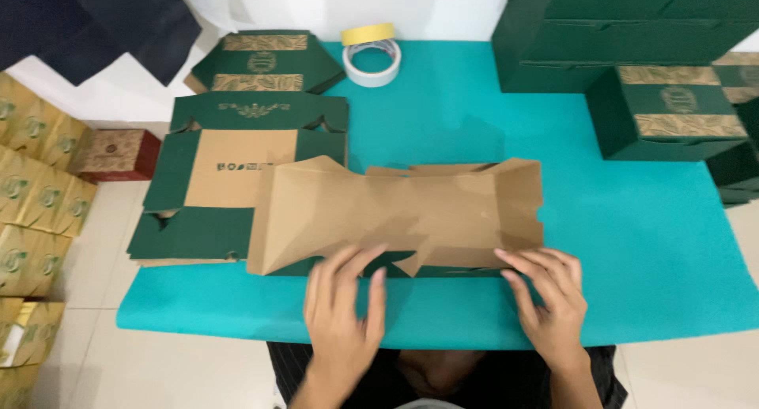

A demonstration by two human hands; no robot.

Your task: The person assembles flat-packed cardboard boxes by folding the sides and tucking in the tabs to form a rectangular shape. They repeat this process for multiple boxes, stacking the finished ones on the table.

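Note:
A flat cardboard box blank (pixel 411 215), brown inside and dark green outside, lies partly folded on the teal table (pixel 648 243). My left hand (pixel 344 306) presses its near edge at the left of centre, fingers spread over a folded flap. At the blank's near right corner my right hand (pixel 549 298) rests with its fingers on the edge. Neither hand lifts it.
A stack of unfolded green blanks (pixel 229 172) lies at the table's left. Folded green boxes (pixel 672 109) stand at the back right. Two tape rolls (pixel 371 53) sit at the back. Gold boxes (pixel 32 196) are piled on the floor at left.

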